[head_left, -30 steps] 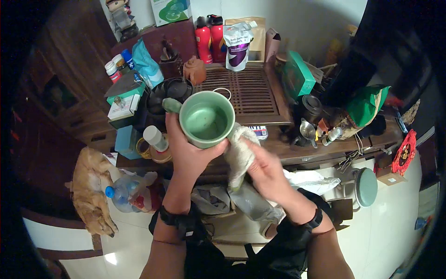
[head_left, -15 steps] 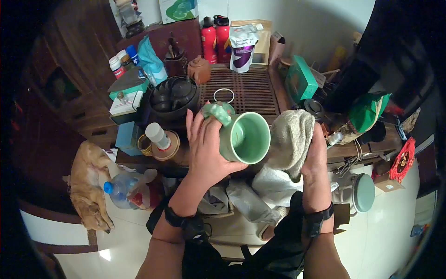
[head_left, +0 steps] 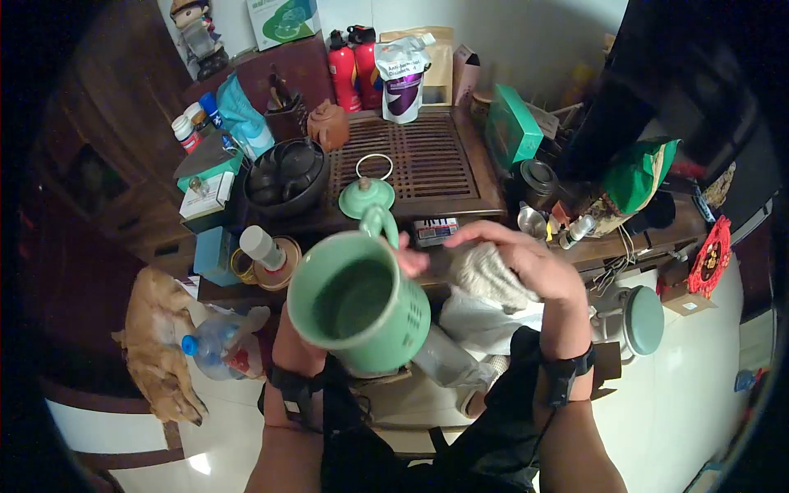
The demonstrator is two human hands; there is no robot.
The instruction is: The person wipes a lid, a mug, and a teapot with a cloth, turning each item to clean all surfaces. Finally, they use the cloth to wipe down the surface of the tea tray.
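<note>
A pale green ceramic mug (head_left: 411, 316) is close to the camera, tilted so that its open mouth faces up and left. My left hand (head_left: 412, 260) holds it from behind; most of that hand is hidden by the mug, and only some fingertips show past its right side. My right hand (head_left: 542, 267) grips a cream towel (head_left: 491, 278) to the right of the mug, apart from it. Just beyond the mug's handle, a matching green lid (head_left: 367, 197) lies by the front edge of the slatted tea tray (head_left: 448, 156).
A black bowl (head_left: 288, 177) of dark teaware and a clay teapot (head_left: 328, 125) stand left of the tray. A white-capped bottle (head_left: 263, 246) is near the table's left front. A dog (head_left: 160, 345) lies on the floor beside a plastic jug (head_left: 218, 349).
The mug has come nearer to me and turned, its mouth now facing left. My right hand with the towel has lowered, and the lid is now in plain sight.
</note>
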